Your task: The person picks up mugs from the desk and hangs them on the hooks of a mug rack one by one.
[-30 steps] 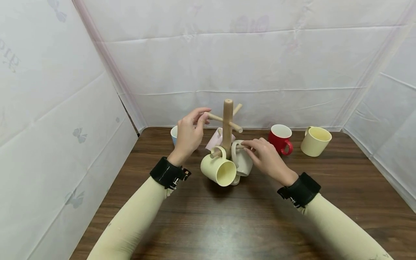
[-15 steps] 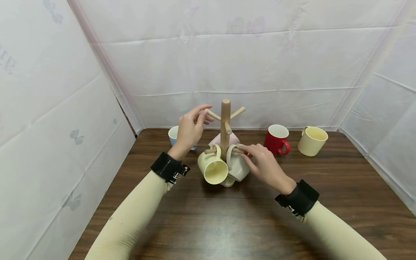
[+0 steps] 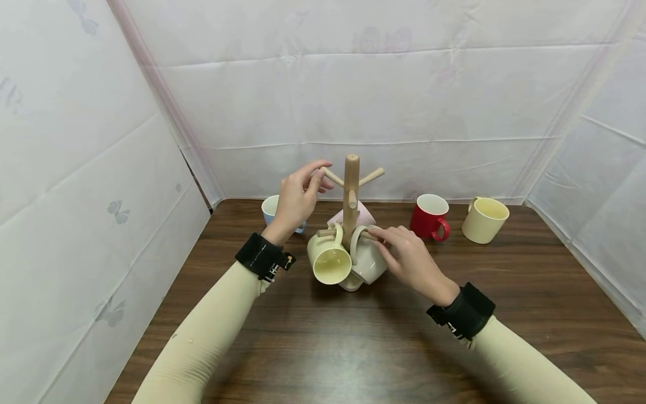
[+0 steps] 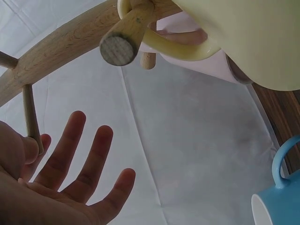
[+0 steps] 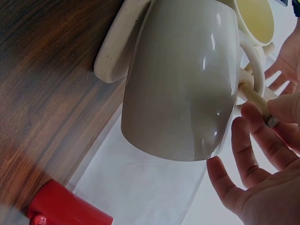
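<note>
A wooden mug tree (image 3: 351,196) stands mid-table with bare upper pegs. With thumb and fingers my left hand (image 3: 295,199) pinches the tip of its upper left peg (image 4: 30,112); the other fingers are spread in the left wrist view. My right hand (image 3: 411,261) pinches the end of a lower peg (image 5: 254,99). From that peg a greyish-white mug (image 5: 183,84) hangs by its handle, tilted. Left of it a pale yellow mug (image 3: 321,249) hangs on another lower peg, mouth toward me. Behind the post is a pink mug (image 3: 365,216), partly hidden.
A light blue mug (image 3: 267,207) sits behind my left hand, partly covered by it. To the right, a red mug (image 3: 424,221) and a second yellow mug (image 3: 479,224) stand upright on the brown wooden table (image 3: 323,348). White cloth walls (image 3: 404,101) rise behind and at both sides.
The mug tree has turned: its front upper peg swung left, its back peg swung right. The hanging yellow mug shifted slightly left. Both hands stay at their pegs.
</note>
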The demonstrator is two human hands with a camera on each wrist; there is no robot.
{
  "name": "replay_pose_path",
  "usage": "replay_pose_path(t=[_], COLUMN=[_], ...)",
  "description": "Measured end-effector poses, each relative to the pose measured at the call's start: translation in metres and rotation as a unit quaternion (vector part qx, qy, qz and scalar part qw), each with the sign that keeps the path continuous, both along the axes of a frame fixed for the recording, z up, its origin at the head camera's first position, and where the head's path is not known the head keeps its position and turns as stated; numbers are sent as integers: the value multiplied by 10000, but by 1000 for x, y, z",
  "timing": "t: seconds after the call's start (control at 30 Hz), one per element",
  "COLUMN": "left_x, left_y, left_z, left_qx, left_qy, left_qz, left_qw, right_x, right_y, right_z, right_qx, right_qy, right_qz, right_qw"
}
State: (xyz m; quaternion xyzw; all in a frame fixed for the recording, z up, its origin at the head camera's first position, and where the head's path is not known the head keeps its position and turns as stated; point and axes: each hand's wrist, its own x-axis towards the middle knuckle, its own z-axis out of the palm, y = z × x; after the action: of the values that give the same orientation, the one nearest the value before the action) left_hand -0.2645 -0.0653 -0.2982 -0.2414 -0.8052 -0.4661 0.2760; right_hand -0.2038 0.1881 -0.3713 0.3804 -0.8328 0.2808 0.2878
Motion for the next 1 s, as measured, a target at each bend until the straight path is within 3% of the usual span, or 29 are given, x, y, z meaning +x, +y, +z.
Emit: replay_pose_path(t=[0.63, 1.0], left_x=[2, 2], left_y=[2, 2], left_z=[-3, -6], left_qx=[-197, -330], left_qy=[-186, -6], left_qz=[27, 65], left_qw=[9996, 9994], right_x=[-3, -6], right_y=[7, 11], right_z=[-2, 1], right_qx=[-7, 166], right_qy=[143, 141], right_qz=[81, 128], right_qw=[9999, 9997])
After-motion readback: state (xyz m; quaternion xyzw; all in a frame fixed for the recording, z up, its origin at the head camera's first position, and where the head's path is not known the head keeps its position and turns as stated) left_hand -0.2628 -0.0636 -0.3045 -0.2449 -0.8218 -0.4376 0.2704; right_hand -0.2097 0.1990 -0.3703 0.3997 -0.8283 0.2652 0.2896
